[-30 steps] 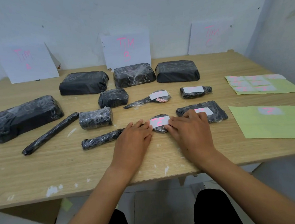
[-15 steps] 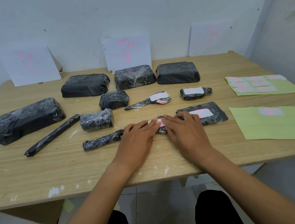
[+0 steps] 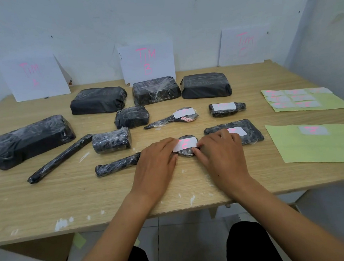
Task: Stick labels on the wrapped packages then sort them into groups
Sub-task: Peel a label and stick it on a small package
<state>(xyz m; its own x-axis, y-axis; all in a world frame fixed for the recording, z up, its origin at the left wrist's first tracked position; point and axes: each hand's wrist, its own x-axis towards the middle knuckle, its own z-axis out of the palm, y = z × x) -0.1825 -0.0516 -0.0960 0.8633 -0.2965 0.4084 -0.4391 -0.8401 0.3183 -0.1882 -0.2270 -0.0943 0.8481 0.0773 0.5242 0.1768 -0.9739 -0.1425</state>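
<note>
Small round package (image 3: 186, 154) sat at mid-front of the bench (image 3: 49, 201), white label (image 3: 185, 144) with pink lettering across its top; left hand (image 3: 155, 164) flat-fingered on the label's left end; right hand (image 3: 220, 157) pressed its right end, fingers extended

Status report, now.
Left hand, right hand pressing label onto small round package. Not yet sorted. Nothing in the way.

Near the front the table (image 3: 69, 200) lies open; packages (image 3: 111, 143) crowd the middle, gaps seemingly narrow.
</note>
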